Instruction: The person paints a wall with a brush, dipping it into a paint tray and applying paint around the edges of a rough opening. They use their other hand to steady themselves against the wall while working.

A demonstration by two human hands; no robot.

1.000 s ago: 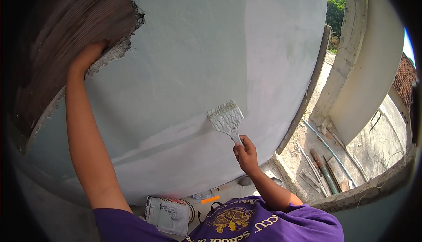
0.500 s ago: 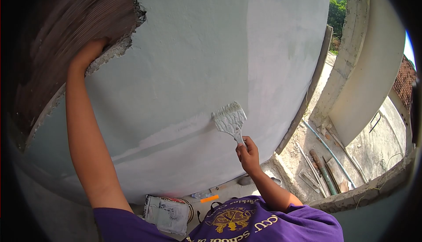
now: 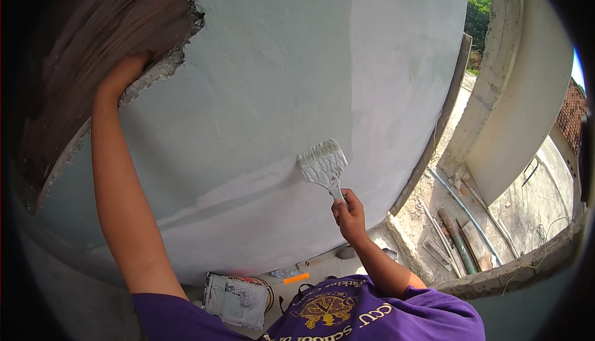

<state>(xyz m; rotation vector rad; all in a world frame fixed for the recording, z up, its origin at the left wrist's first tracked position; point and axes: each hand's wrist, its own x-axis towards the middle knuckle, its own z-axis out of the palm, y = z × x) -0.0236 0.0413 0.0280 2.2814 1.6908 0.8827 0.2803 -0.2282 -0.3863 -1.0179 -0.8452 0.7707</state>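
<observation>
My right hand [image 3: 351, 218] is closed around the handle of a wide paintbrush [image 3: 324, 164], its bristles up and coated with pale paint. The bristle end overlaps the grey-green wall [image 3: 266, 93], near the border with a whiter painted area [image 3: 384, 93]. Lower down, a pale streak [image 3: 242, 186] runs across the wall to the left of the brush. My left arm reaches up to the rough, broken edge [image 3: 158, 78] of the wall, where my left hand [image 3: 124, 73] lies against it beside a dark brown ridged surface [image 3: 105, 31]. The fingers of that hand are mostly hidden.
Below stands a paint-smeared container [image 3: 238, 301], with an orange strip [image 3: 296, 278] close by. To the right, pipes and wood pieces [image 3: 458, 242] lie on the ground beside a low concrete ledge [image 3: 520, 270]. A concrete post [image 3: 496, 62] rises behind them.
The brush and my right hand have shifted very slightly upward. My left hand stays at the broken edge.
</observation>
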